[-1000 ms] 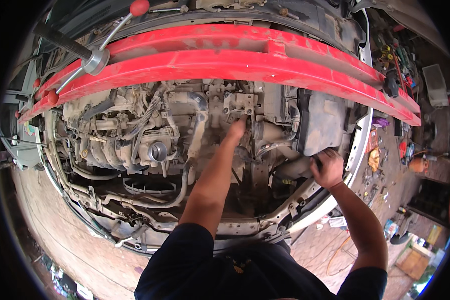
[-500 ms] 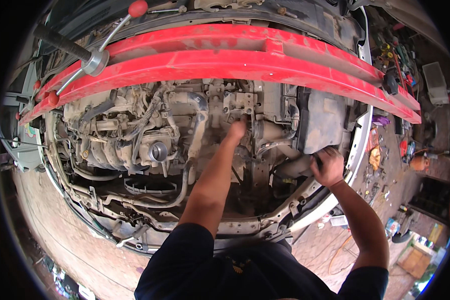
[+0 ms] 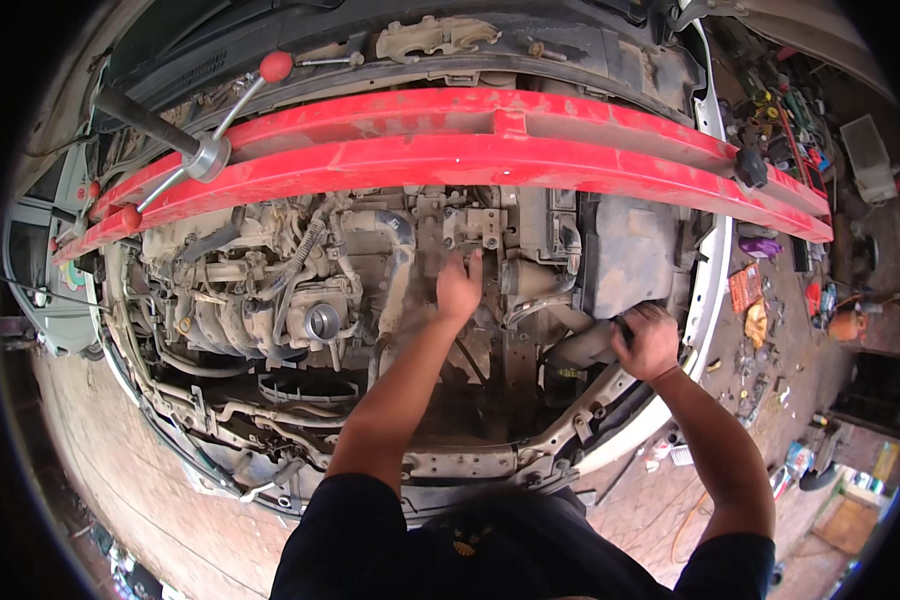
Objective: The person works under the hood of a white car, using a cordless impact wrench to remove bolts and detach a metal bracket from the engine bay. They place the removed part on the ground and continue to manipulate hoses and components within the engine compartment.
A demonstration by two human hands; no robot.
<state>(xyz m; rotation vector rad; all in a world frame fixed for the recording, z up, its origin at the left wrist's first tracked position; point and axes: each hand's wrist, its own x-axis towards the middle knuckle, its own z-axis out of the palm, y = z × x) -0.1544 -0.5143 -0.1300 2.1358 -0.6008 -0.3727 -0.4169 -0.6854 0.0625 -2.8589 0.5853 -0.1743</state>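
The left hand [image 3: 459, 288] reaches into the engine bay [image 3: 492, 410], its fingers drawn close together just on the near side of a dusty metal bracket [image 3: 472, 228]; whether they grip anything there cannot be told. The right hand [image 3: 647, 343] has its fingers bent in at the near edge of a black plastic box [image 3: 628, 255], with a wide dark duct [image 3: 582, 350] just to their left; what they hold, if anything, is hidden. Left of the left fingers runs a thick bent hose [image 3: 400, 242], and farther left sits an open round metal mouth [image 3: 323, 320]. Beyond both sets of fingers, a red twin-rail beam [image 3: 390, 160] spans the bay. Nearer the person than the fingers lies a metal crossmember [image 3: 460, 463]. Well right of the right fingers, a purple item [image 3: 760, 246] lies on the floor [image 3: 100, 440].
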